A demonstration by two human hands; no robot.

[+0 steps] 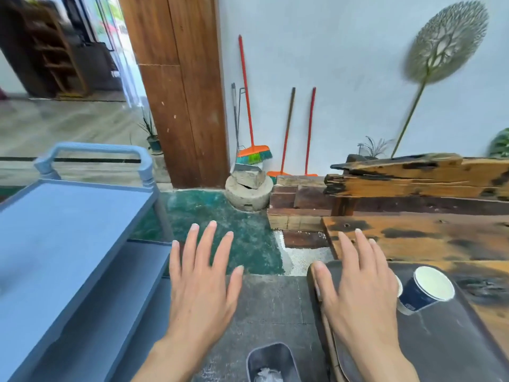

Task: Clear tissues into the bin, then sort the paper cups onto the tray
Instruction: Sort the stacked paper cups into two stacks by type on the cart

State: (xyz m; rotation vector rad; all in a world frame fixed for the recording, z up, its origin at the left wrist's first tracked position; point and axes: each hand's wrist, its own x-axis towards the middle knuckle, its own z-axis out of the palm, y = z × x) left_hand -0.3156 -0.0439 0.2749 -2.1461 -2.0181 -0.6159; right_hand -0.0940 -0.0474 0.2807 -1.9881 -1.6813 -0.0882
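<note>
A dark tray (451, 340) lies on the wooden table at the lower right. On it a navy paper cup (424, 289) with a white inside leans over; the rim of a second cup (399, 285) peeks out behind my right hand. My right hand (360, 293) hovers flat over the tray's left end, fingers spread, holding nothing. My left hand (202, 282) is spread open above the floor, between the cart and the tray. A small grey bin (271, 359) stands on the floor below my hands, with crumpled white tissue (268, 374) inside.
A blue plastic cart (66, 230) with a handle fills the left side. The rough wooden table (429, 238) and stacked timber run along the right. Brooms (250, 128) and a stone block lean at the white wall beside a wooden pillar (181, 92).
</note>
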